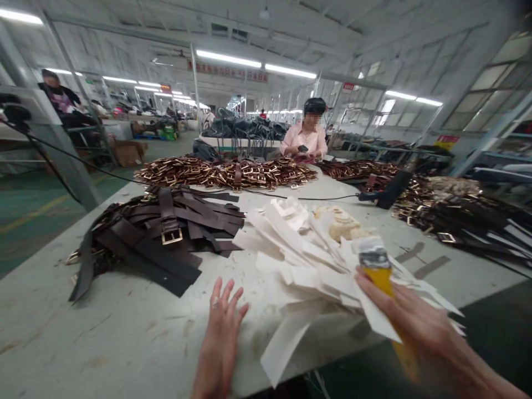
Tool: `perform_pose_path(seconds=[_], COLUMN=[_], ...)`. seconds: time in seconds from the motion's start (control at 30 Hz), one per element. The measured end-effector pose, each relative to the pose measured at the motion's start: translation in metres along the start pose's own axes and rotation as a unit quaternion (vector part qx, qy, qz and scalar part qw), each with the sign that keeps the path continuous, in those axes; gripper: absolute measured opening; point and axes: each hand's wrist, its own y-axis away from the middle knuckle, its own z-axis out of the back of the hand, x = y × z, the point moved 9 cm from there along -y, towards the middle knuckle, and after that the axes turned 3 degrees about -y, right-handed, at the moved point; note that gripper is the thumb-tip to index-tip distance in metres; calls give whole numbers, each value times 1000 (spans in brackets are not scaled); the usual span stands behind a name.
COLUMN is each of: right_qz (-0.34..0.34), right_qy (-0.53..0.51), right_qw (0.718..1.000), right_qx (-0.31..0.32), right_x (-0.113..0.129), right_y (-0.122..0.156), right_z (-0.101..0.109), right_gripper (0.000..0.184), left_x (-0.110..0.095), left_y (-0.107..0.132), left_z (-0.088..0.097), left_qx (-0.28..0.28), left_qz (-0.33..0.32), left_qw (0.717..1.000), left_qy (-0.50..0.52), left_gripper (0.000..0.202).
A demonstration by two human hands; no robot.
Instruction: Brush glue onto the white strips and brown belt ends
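My right hand (415, 313) is closed round the yellow handle of a paintbrush (377, 271), its bristles pointing up and away from me. A white strip runs down beside those fingers; whether they also hold it, I cannot tell. Under and left of the brush spreads a heap of white strips (307, 266), some hanging over the table's near edge. My left hand (225, 310) holds nothing, its fingers spread just above or on the table. Beyond it to the left lies a pile of dark brown leather straps (145, 238), one with a gold buckle (172, 236) on top.
Buckled straps (233, 173) form a long heap across the back of the pale table (124, 343). More dark straps (477, 221) lie at right, near a black hand tool (388, 191) on a cord. A person in pink (305, 138) works opposite. A metal post (70, 149) stands left.
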Motion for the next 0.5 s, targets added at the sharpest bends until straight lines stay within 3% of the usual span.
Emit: perform_pose_path(seconds=[0.1, 0.23, 0.37, 0.5], right_qz=[62, 93, 100, 68], right_qy=[2, 11, 38, 20], right_qw=[998, 996, 994, 997], right_qx=[11, -13, -13, -27], right_x=[31, 47, 58, 62], right_y=[-3, -1, 1, 2], right_z=[-28, -61, -89, -102], right_gripper=[54, 43, 39, 41], left_x=[-12, -14, -11, -12], left_y=[5, 6, 6, 9], left_z=[27, 42, 37, 26], left_qx=[-64, -76, -60, -38], left_qz=[-68, -138, -180, -227], left_qw=[995, 973, 934, 877], left_qy=[-41, -167, -302, -422], left_gripper=[77, 73, 65, 52])
